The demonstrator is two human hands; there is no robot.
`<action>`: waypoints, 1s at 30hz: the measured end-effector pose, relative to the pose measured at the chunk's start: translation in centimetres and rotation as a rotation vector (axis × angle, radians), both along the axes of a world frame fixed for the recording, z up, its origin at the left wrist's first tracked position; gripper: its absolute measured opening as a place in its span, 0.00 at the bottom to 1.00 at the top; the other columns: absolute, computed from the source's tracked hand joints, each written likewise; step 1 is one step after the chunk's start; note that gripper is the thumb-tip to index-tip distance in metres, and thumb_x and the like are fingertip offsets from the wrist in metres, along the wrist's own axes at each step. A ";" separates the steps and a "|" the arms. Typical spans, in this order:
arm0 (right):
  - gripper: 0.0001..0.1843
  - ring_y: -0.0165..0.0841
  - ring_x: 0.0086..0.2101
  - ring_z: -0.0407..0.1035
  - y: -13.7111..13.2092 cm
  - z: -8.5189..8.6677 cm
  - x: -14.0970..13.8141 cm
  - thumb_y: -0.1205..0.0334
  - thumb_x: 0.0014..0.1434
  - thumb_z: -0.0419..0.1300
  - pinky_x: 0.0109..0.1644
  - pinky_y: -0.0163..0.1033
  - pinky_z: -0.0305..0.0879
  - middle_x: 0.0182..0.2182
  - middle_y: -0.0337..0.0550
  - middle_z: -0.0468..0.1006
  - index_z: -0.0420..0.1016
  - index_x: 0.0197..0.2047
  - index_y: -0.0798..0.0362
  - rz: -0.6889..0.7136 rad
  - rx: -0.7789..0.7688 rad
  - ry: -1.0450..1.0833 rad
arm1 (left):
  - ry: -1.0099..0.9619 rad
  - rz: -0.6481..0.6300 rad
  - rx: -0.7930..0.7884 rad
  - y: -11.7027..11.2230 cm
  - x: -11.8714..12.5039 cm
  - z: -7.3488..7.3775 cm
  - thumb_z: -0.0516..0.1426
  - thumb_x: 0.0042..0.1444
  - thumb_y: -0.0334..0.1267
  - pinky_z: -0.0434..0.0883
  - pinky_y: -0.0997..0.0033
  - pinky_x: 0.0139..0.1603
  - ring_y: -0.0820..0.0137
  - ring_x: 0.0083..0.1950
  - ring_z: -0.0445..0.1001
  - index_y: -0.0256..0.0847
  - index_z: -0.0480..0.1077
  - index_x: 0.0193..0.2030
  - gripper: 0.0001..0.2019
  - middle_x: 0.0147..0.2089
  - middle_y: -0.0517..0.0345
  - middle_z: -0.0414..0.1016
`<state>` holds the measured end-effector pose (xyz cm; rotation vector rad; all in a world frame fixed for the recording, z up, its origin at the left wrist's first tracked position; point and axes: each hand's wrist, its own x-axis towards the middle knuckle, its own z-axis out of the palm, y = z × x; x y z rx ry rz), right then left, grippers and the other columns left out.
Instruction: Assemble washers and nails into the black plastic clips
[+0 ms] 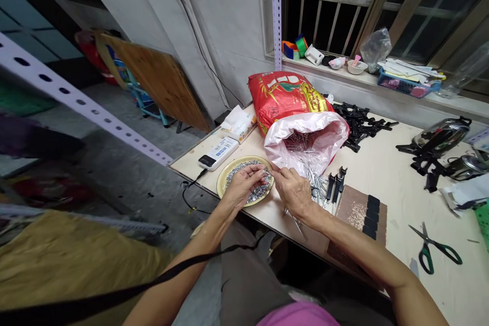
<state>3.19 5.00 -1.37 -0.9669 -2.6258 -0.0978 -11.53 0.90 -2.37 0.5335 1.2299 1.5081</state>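
**Pinching a Small Metal Piece (266, 171) over the Yellow Plate (220, 188)**

Works at the near edge of the pale table (405, 188), with open floor (141, 214) beyond the edge left of the plate and bare wood far to its right, around the scissors (428, 245). Holds the piece in the fingertips of the left hand (243, 183), drawn narrow above the plate. Rests the right hand (294, 189) at the plate's right side, fingers curled, fingertips close to the left ones; cannot tell about any grip there.

Smooth and round at the plate's rim; glossy and crinkled on the red bag (290, 94), behind the plate to the right; straight, slim and silvery in the loose rods (316, 186), right of the plate; dark and angular in the black parts (364, 125), farther off behind it. Boxy and white in the device (219, 154), just behind the plate's left side.

Heaped with small metal parts (256, 195) inside the plate; filled with thin rods (300, 141) inside the bag's open mouth, facing the plate.
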 end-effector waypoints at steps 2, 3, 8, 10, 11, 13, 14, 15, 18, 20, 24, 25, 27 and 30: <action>0.11 0.32 0.34 0.65 -0.1 -0.1 0.5 0.66 0.66 0.51 0.29 0.35 0.56 0.32 0.43 0.75 0.75 0.40 0.50 -0.012 0.033 0.018 | 0.004 -0.023 -0.011 0.1 0.3 -0.1 0.71 0.26 0.44 0.71 0.75 0.29 0.77 0.22 0.70 0.35 0.74 0.29 0.23 0.23 0.62 0.74; 0.10 0.32 0.34 0.65 -0.1 -0.2 0.8 0.66 0.66 0.52 0.29 0.35 0.56 0.31 0.43 0.75 0.75 0.38 0.50 -0.017 0.054 0.019 | 0.019 -0.033 -0.013 0.0 0.4 -0.1 0.71 0.26 0.44 0.72 0.74 0.29 0.77 0.22 0.70 0.34 0.74 0.29 0.22 0.23 0.62 0.74; 0.11 0.32 0.32 0.64 -0.3 -0.1 2.1 0.65 0.66 0.51 0.30 0.37 0.54 0.28 0.42 0.74 0.73 0.34 0.51 -0.010 0.189 0.005 | 0.105 -0.069 -0.006 -0.1 1.3 0.0 0.71 0.28 0.44 0.72 0.72 0.30 0.75 0.23 0.71 0.35 0.75 0.27 0.19 0.23 0.61 0.74; 0.13 0.33 0.31 0.64 -0.3 -0.1 2.5 0.65 0.67 0.50 0.30 0.37 0.53 0.26 0.42 0.73 0.73 0.33 0.52 -0.019 0.216 0.012 | 0.114 -0.093 0.002 -0.1 1.6 0.1 0.71 0.29 0.45 0.72 0.72 0.30 0.76 0.23 0.70 0.35 0.75 0.27 0.19 0.22 0.61 0.74; 0.14 0.33 0.30 0.63 -0.3 -0.1 2.7 0.64 0.67 0.50 0.30 0.37 0.53 0.26 0.42 0.73 0.73 0.33 0.52 -0.024 0.222 0.015 | 0.110 -0.108 0.002 -0.1 1.7 0.2 0.71 0.29 0.45 0.72 0.72 0.30 0.76 0.23 0.69 0.34 0.75 0.27 0.19 0.22 0.61 0.73; 0.13 0.33 0.30 0.63 -0.3 -0.1 3.1 0.63 0.67 0.49 0.30 0.37 0.52 0.27 0.43 0.73 0.72 0.34 0.52 -0.021 0.225 0.015 | 0.091 -0.136 -0.009 -0.1 2.1 0.5 0.71 0.29 0.45 0.72 0.73 0.29 0.77 0.23 0.69 0.34 0.75 0.26 0.19 0.21 0.61 0.72; 0.13 0.33 0.31 0.63 -0.3 0.0 3.2 0.64 0.67 0.49 0.30 0.37 0.52 0.27 0.43 0.73 0.72 0.34 0.52 -0.016 0.227 0.012 | 0.081 -0.143 -0.015 -0.1 2.3 0.5 0.71 0.28 0.45 0.72 0.73 0.29 0.77 0.22 0.68 0.34 0.75 0.26 0.20 0.21 0.62 0.72; 0.13 0.32 0.31 0.63 -0.4 0.0 3.4 0.64 0.67 0.49 0.30 0.37 0.52 0.27 0.42 0.73 0.72 0.34 0.51 -0.009 0.229 0.008 | 0.075 -0.142 -0.018 0.0 2.5 0.6 0.71 0.27 0.45 0.72 0.73 0.29 0.77 0.22 0.68 0.34 0.75 0.26 0.20 0.21 0.62 0.72; 0.13 0.32 0.31 0.64 -0.4 0.0 3.8 0.66 0.67 0.49 0.30 0.37 0.52 0.27 0.42 0.73 0.72 0.34 0.51 0.003 0.228 -0.006 | 0.097 -0.118 -0.012 -0.1 3.1 0.8 0.72 0.27 0.45 0.72 0.74 0.29 0.77 0.23 0.69 0.34 0.75 0.26 0.20 0.21 0.61 0.73; 0.13 0.32 0.31 0.64 -0.5 0.0 4.1 0.64 0.67 0.50 0.31 0.37 0.52 0.27 0.42 0.73 0.71 0.32 0.52 -0.010 0.213 -0.006 | 0.125 -0.107 -0.008 -0.1 3.3 0.9 0.71 0.27 0.45 0.72 0.74 0.29 0.77 0.23 0.69 0.34 0.75 0.26 0.20 0.22 0.60 0.74; 0.11 0.32 0.31 0.64 -0.5 -0.1 4.4 0.62 0.67 0.51 0.32 0.37 0.53 0.28 0.41 0.73 0.71 0.34 0.52 -0.011 0.190 0.012 | 0.143 -0.138 -0.030 -0.2 3.7 1.1 0.71 0.26 0.46 0.72 0.74 0.29 0.76 0.23 0.70 0.33 0.76 0.26 0.21 0.23 0.58 0.75; 0.11 0.32 0.32 0.64 -0.5 -0.1 4.5 0.63 0.67 0.51 0.32 0.37 0.53 0.28 0.41 0.73 0.71 0.35 0.52 0.001 0.192 0.009 | 0.146 -0.149 -0.034 -0.3 3.8 1.2 0.71 0.26 0.46 0.72 0.74 0.29 0.76 0.22 0.70 0.34 0.75 0.26 0.21 0.23 0.59 0.75; 0.11 0.32 0.32 0.65 -0.6 -0.1 4.6 0.65 0.67 0.50 0.32 0.37 0.53 0.28 0.41 0.73 0.71 0.35 0.52 0.015 0.188 0.003 | 0.165 -0.166 -0.031 -0.4 3.9 1.4 0.71 0.27 0.46 0.73 0.73 0.29 0.76 0.23 0.70 0.34 0.76 0.26 0.20 0.23 0.59 0.76; 0.14 0.31 0.30 0.66 -0.6 -0.2 4.7 0.61 0.68 0.50 0.30 0.36 0.52 0.27 0.41 0.73 0.71 0.33 0.53 -0.023 0.120 0.016 | 0.221 -0.183 -0.020 -0.5 3.9 1.5 0.70 0.29 0.46 0.72 0.73 0.30 0.76 0.23 0.71 0.34 0.76 0.28 0.20 0.24 0.59 0.76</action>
